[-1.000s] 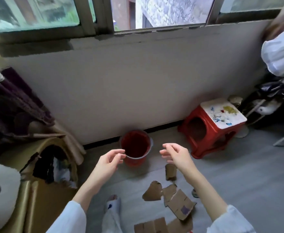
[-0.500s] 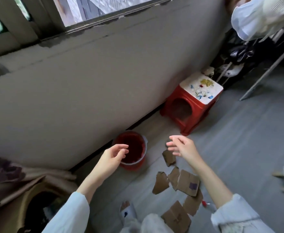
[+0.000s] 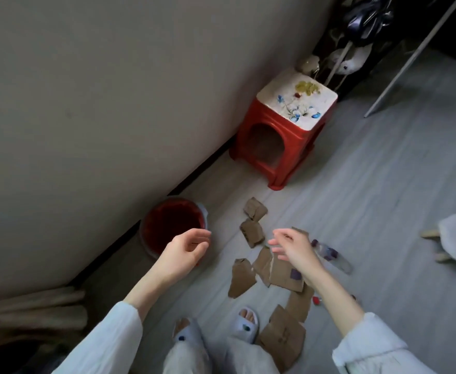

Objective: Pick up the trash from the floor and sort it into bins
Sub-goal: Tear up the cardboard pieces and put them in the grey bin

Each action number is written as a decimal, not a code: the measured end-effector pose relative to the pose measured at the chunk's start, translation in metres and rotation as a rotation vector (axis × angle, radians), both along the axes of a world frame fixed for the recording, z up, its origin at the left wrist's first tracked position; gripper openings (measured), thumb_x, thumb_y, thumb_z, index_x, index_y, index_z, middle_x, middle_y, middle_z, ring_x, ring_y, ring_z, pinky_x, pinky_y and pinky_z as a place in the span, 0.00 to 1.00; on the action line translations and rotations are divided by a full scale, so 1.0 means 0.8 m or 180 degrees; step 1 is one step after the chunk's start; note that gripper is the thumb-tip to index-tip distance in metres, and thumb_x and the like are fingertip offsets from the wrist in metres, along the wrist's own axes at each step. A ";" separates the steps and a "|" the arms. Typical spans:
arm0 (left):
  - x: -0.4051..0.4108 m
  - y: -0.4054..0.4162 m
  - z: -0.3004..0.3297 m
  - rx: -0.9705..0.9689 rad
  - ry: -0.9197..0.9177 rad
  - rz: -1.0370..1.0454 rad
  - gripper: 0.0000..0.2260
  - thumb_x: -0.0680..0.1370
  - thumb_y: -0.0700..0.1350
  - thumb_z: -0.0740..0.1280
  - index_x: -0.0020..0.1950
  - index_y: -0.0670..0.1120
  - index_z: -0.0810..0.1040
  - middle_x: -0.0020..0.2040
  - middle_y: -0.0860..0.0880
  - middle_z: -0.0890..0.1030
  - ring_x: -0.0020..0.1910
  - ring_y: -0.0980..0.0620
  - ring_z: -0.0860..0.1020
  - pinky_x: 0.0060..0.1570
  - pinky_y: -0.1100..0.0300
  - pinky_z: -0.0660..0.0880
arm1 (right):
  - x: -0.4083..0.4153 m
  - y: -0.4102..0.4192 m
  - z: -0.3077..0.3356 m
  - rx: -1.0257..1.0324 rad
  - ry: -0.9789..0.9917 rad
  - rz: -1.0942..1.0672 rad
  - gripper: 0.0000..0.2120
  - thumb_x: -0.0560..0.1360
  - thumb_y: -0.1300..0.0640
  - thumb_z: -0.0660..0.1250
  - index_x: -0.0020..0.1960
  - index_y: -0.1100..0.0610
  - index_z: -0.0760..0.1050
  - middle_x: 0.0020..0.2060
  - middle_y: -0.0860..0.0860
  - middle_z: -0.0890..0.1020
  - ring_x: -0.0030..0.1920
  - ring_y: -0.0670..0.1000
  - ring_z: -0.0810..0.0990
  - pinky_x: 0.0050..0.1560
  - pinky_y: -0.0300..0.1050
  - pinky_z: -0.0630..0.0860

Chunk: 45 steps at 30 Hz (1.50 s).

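Both grips loose, holding nothing: left hand (image 3: 185,251), right hand (image 3: 292,248); cardboard scraps (image 3: 251,232) below.

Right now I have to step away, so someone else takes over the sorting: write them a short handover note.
Left hand: loosely curled, holds nothing, hovering at the red bucket by the wall.
Right hand: fingers relaxed, holds nothing, above the cardboard scraps.
The scraps lie scattered on the floor from the bucket toward the feet; a clear plastic bottle lies right of them.
Done: nothing visible; what is in the bucket cannot be made out.
Left: pick up the scraps and the bottle and sort them.
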<state>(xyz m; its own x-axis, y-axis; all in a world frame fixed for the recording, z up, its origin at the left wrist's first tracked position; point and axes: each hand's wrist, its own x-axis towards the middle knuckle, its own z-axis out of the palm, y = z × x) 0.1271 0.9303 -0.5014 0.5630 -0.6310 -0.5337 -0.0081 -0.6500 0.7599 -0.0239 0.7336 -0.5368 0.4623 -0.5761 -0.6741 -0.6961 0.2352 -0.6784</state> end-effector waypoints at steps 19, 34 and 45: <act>-0.053 -0.163 -0.575 0.1102 -0.0154 -0.1901 0.18 0.78 0.45 0.63 0.68 0.49 0.68 0.65 0.48 0.73 0.59 0.49 0.74 0.58 0.57 0.73 | -0.024 -0.097 -0.552 -0.0082 0.0646 -0.0071 0.08 0.78 0.56 0.62 0.55 0.56 0.75 0.50 0.54 0.82 0.46 0.51 0.80 0.48 0.45 0.76; -0.089 -0.172 -0.818 0.1531 0.0185 -0.2276 0.22 0.73 0.42 0.69 0.67 0.46 0.70 0.62 0.47 0.75 0.58 0.49 0.74 0.54 0.61 0.73 | 0.006 -0.142 -0.766 -0.0861 0.0604 -0.0271 0.10 0.77 0.52 0.63 0.51 0.58 0.77 0.46 0.54 0.80 0.51 0.56 0.78 0.46 0.44 0.71; -0.005 -0.226 -0.726 0.1025 -0.0499 -0.1969 0.13 0.75 0.44 0.68 0.59 0.44 0.76 0.56 0.46 0.77 0.55 0.49 0.75 0.53 0.57 0.72 | 0.009 -0.148 -0.686 -0.1513 -0.0670 -0.0958 0.10 0.77 0.57 0.64 0.39 0.61 0.73 0.33 0.52 0.79 0.39 0.53 0.80 0.45 0.53 0.76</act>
<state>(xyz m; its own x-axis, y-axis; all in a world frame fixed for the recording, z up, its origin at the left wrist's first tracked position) 0.1234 0.7499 -1.0824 0.2382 -0.6841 -0.6894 -0.5413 -0.6829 0.4906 -0.0166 0.6151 -1.0853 0.3276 -0.9183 -0.2221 -0.4854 0.0380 -0.8735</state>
